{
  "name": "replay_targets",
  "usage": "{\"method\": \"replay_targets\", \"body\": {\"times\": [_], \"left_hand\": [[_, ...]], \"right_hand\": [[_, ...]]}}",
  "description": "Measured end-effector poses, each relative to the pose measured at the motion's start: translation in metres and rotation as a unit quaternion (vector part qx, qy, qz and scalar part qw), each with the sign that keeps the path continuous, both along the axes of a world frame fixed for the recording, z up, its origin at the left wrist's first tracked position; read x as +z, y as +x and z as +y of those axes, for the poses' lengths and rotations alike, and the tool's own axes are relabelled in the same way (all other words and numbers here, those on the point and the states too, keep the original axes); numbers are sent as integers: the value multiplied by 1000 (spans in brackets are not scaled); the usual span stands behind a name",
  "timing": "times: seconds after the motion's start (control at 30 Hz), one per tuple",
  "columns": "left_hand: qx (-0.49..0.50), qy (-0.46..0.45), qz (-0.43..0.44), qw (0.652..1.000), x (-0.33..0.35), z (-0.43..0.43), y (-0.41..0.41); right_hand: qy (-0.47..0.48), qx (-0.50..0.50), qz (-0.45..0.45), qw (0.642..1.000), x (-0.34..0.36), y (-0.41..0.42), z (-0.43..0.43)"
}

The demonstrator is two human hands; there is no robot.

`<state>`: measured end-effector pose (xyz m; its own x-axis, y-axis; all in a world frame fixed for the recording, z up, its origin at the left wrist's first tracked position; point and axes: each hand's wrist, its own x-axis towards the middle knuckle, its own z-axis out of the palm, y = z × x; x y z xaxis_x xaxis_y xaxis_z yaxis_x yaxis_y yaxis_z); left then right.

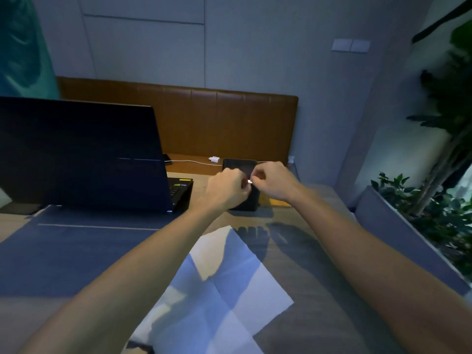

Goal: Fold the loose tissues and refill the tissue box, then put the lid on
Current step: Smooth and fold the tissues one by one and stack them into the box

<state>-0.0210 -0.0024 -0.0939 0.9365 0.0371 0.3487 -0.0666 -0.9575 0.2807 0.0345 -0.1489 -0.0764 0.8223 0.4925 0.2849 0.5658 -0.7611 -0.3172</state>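
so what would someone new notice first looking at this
Two bare arms reach forward, and the left hand and right hand meet over a dark tissue box near the middle of the table, pinching a small white bit between them. An unfolded white tissue lies flat in the foreground. An open dark laptop stands to the left.

A white creased tissue [217, 297], a black tissue box [245, 200], a black laptop [81, 154], a brown padded backrest [217, 118].
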Motion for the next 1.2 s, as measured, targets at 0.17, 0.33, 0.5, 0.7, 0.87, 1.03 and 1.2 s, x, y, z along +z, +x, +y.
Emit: {"method": "replay_targets", "body": {"times": [0.17,0.33,0.5,0.7,0.87,1.03,1.2], "left_hand": [[3,39,65,997,-31,-22,-46],[-16,19,128,991,-62,-20,-82],[-41,-63,88,993,-85,-16,-104],[-51,-75,58,994,-105,-14,-119],[-59,-33,89,994,-112,-9,-125],[-77,-18,93,993,-108,-6,-128],[-87,19,111,990,-103,-7,-131]], "right_hand": [[-61,15,47,997,-36,-52,-5],[-85,29,156,984,-69,-95,-22],[-49,23,93,994,-106,-121,-32],[37,-40,80,995,-129,-121,-59],[-2,-90,27,996,-131,-115,-90],[-79,-119,-25,989,-127,-114,-118],[-133,-141,-50,980,-116,-114,-121]]}}
